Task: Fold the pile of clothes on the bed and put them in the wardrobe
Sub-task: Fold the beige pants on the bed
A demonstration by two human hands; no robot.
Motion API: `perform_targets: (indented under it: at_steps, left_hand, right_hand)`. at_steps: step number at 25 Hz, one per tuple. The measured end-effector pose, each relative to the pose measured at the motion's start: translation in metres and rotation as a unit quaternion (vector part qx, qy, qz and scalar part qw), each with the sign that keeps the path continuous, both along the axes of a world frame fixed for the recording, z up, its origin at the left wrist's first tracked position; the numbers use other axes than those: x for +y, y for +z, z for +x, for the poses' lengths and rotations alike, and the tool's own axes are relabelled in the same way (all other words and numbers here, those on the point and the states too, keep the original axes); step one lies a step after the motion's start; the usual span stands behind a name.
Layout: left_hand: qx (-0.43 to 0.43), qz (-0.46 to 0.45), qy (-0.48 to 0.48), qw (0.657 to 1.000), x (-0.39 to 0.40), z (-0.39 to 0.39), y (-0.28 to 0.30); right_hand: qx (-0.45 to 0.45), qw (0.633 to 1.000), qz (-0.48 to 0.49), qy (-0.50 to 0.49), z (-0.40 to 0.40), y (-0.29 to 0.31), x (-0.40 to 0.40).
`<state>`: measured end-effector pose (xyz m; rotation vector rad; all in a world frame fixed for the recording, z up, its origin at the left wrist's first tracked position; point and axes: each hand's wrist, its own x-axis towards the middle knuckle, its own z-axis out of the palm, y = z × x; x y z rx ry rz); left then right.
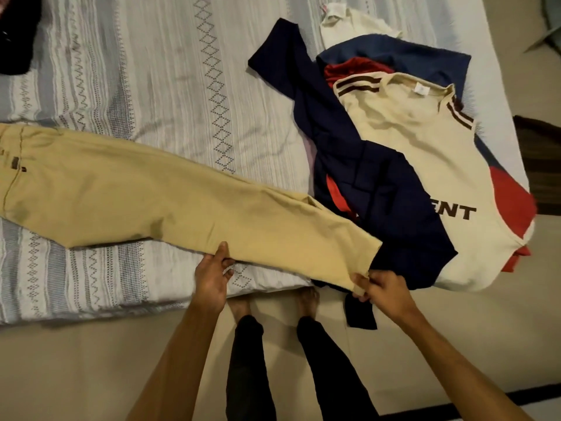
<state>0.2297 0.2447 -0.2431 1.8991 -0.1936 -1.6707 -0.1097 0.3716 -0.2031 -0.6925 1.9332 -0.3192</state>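
- A pair of tan trousers (pixel 145 189) is lying stretched across the bed (pixel 158 71), its waist end running out of view at the left edge and its leg end reaching the near right, where it is overlapping the pile of clothes.
- The left hand (pixel 212 278) is gripping the near edge of the trouser leg, thumb on top of the cloth and fingers (pixel 227 267) curling underneath.
- The right hand (pixel 382 291) is pinching the hem corner of the same leg, its fingers (pixel 362 282) clenching round the cloth just above the bed's near edge.
- The pile is sitting on the right part of the bed: a cream shirt (pixel 425 165) with brown stripes and brown lettering is lying on top, a navy garment (pixel 358 165) is spreading beneath and beside it, and red cloth (pixel 513 202) is showing at the right.
- A white garment (pixel 349 22) is lying at the far end of the pile.
- A dark item (pixel 15 31) is resting at the bed's far left corner.
- The person's bare feet (pixel 308 302) are standing on the floor (pixel 91 360) just beside the bed.
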Motion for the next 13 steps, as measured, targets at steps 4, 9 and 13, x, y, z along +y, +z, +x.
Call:
perform_targets:
  at_steps: [4, 9, 13]
  left_hand:
    - [-0.019, -0.029, 0.017, 0.999, 0.007, -0.007, -0.005]
    - [-0.008, -0.013, 0.006, 1.000, 0.004, -0.006, -0.010]
    - [-0.012, -0.028, 0.044, 0.999, 0.003, -0.009, -0.007]
  right_hand:
    - [0.033, 0.999, -0.027, 0.003, -0.003, -0.003, -0.009]
    - [-0.056, 0.978, -0.144, -0.142, 0.015, 0.007, -0.016]
    - [-0.154, 0.959, -0.106, -0.215, 0.017, 0.021, -0.036]
